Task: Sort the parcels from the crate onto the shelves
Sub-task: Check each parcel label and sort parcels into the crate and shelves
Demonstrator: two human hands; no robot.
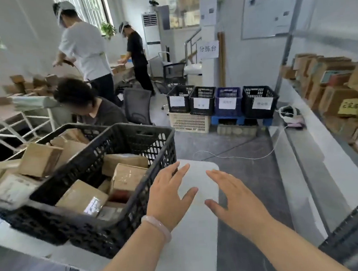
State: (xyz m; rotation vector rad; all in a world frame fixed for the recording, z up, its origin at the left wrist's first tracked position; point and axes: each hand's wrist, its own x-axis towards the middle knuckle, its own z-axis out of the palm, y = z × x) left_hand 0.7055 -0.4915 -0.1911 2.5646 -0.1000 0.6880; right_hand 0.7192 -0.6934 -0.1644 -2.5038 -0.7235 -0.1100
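one sign [208, 48] reads 分拣台; left grip [169, 191] spread beside parcel crate [91, 230].

On the near left the black crate [131, 138] has a high mesh wall, so its cardboard parcels [126, 177] are reachable only from above. Right of it the white tabletop [193, 229] is bare. Between it and the metal shelf [314, 147] on the right lies open floor [265, 167], crossed farther off by a thin white cable [239, 157]. Boxes [336, 94] fill the shelf's back; its front is free.
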